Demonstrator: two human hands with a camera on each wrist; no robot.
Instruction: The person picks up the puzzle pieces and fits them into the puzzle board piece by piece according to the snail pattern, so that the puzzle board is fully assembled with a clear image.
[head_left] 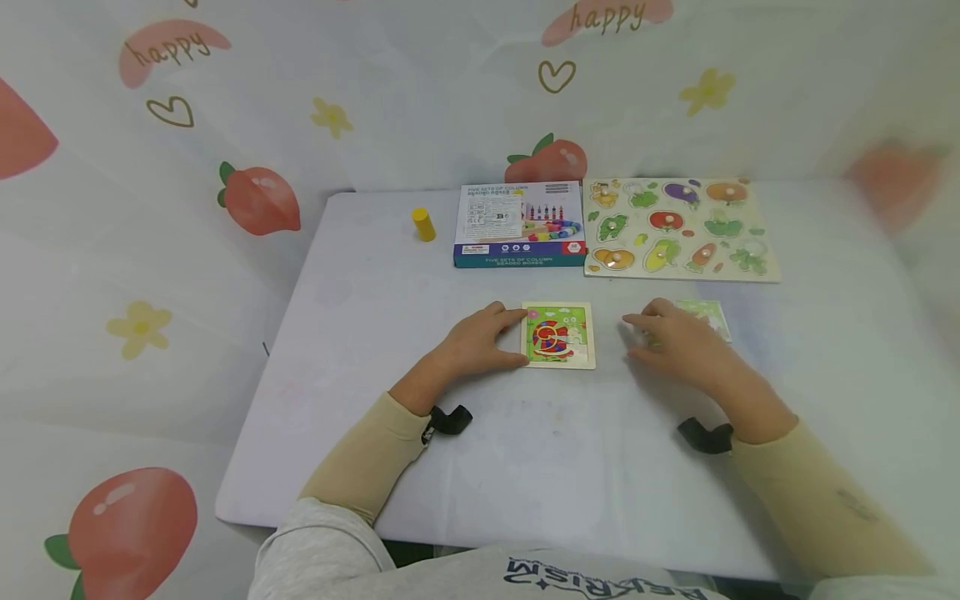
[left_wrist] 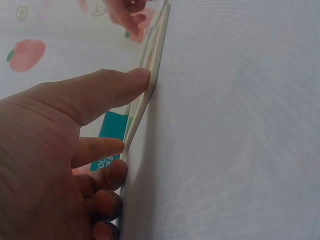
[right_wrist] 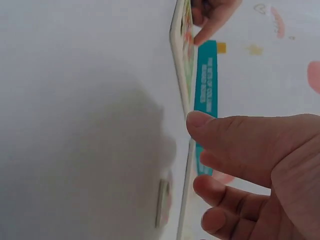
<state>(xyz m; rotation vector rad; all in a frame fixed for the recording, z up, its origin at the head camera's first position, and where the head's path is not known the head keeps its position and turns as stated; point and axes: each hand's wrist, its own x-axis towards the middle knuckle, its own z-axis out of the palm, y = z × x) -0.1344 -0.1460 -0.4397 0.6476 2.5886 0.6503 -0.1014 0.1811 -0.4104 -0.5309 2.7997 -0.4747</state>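
A small framed jigsaw [head_left: 558, 335] with a red snail on green lies flat in the middle of the white table [head_left: 360, 333]. My left hand [head_left: 501, 337] rests beside it, fingers and thumb touching its left edge. In the left wrist view the thumb [left_wrist: 112, 87] presses against the frame's side [left_wrist: 152, 85]. My right hand [head_left: 641, 337] lies on the table to the right of the jigsaw, apart from it, fingers loosely bent and holding nothing. It partly covers a pale green board [head_left: 708, 315]. A small loose piece [right_wrist: 163, 202] lies by my right hand [right_wrist: 240, 165].
At the back of the table stand a teal toy box [head_left: 519, 225], a yellow cylinder [head_left: 423, 225] to its left, and a vegetable peg puzzle [head_left: 678, 229] to its right. A printed cloth hangs behind and beside the table.
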